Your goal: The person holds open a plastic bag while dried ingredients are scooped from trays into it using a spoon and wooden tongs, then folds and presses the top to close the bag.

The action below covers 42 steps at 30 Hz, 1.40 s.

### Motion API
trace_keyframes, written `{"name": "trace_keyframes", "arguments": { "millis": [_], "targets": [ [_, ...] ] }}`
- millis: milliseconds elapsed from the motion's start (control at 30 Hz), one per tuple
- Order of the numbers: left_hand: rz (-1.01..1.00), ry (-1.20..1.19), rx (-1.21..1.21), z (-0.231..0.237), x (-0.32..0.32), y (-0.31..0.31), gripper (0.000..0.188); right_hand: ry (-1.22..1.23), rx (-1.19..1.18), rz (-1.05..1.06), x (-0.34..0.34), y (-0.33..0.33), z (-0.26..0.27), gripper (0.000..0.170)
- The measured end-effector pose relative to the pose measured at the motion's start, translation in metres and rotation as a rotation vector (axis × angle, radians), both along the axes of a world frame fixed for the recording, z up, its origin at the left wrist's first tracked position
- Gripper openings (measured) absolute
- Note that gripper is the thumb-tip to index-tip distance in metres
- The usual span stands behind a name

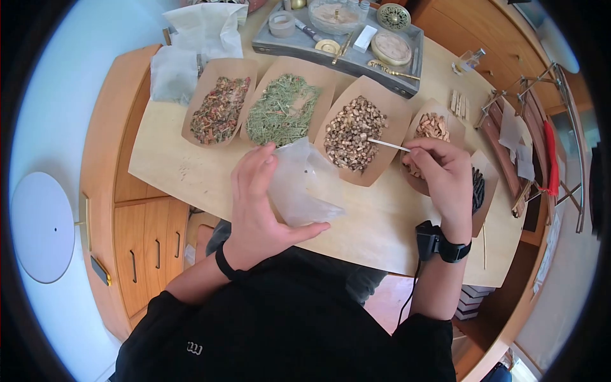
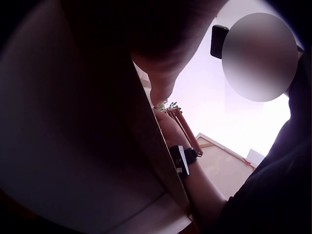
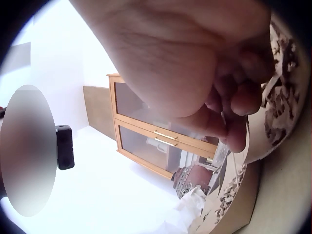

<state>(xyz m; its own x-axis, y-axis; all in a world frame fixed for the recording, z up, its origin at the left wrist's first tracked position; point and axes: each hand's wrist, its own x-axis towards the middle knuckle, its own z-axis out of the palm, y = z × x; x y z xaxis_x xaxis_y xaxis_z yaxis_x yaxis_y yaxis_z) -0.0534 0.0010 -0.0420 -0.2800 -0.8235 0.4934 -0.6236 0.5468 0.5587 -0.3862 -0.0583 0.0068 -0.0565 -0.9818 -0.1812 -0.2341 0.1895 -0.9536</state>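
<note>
A: What's the biggest piece here?
B: The table (image 1: 382,232). At its far side sits the gray tray (image 1: 350,72), holding, among other items, a glass bowl (image 1: 334,16) and a round dish (image 1: 391,49), each with something pale in it.
A: And nearer?
B: Paper trays in a row. From the left: the mix tray (image 1: 232,67) with a red, green and brown mix (image 1: 219,109), the greens tray (image 1: 293,65) with stringy greens (image 1: 280,111), and the chunk tray (image 1: 398,105) with brown chunks (image 1: 356,130).
A: Any smaller ones?
B: Two at the right, partly behind the right hand (image 1: 443,175): the chip tray (image 1: 455,132), with tan chips (image 1: 433,125), and the end tray (image 1: 491,184), with dark strips (image 1: 477,189).
A: And the left hand (image 1: 258,194)?
B: It grasps the bag (image 1: 302,184), thumb along the near side, just in front of the greens tray and chunk tray.
A: Anything inside?
B: The bag is cloudy. A dark speck shows, but I can't tell whether it's inside.
A: The right hand?
B: Thumb and fingers pinch the thin stick (image 1: 389,146). Its tip is at the chunks; whether they touch, I can't tell.
</note>
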Motion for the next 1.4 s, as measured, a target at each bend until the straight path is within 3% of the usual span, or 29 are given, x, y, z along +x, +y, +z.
{"name": "trace_keyframes", "arguments": {
  "millis": [567, 667, 733, 767, 800, 867, 933, 1067, 1167, 1400],
  "targets": [
    [0.024, -0.002, 0.004, 0.001, 0.002, -0.002, 0.144, -0.151, 0.016, 0.018, -0.001, 0.009, 0.019, 0.02],
    [0.021, 0.011, 0.02, 0.003, 0.002, -0.001, 0.144, -0.177, -0.069, 0.198, 0.005, 0.017, 0.023, 0.018],
    [0.015, 0.015, 0.025, 0.003, 0.001, -0.001, 0.145, 0.025, -0.247, 0.248, 0.006, 0.018, 0.025, 0.017],
    [0.013, 0.015, 0.026, 0.002, 0.001, -0.001, 0.145, 0.004, -0.265, 0.089, 0.008, 0.018, 0.024, 0.015],
    [0.018, 0.04, 0.001, 0.0, 0.0, -0.001, 0.14, 0.006, -0.263, 0.085, 0.003, 0.016, 0.021, 0.015],
    [0.017, 0.069, -0.024, -0.001, -0.001, -0.002, 0.135, 0.319, -0.2, -0.096, -0.015, 0.008, 0.016, 0.015],
    [0.008, 0.002, 0.017, 0.003, 0.001, -0.001, 0.145, 0.353, -0.174, -0.107, -0.018, 0.004, 0.012, 0.017],
    [-0.002, 0.003, 0.014, 0.002, 0.0, -0.001, 0.144, 0.128, -0.101, -0.009, -0.004, 0.0, 0.001, 0.02],
    [0.004, 0.001, 0.013, 0.001, 0.001, -0.002, 0.143, -0.027, 0.104, -0.012, 0.009, -0.002, 0.011, 0.019],
    [0.015, -0.004, 0.01, 0.002, 0.001, -0.001, 0.142, -0.022, 0.078, 0.004, -0.004, -0.004, 0.007, 0.021]
  ]
}}
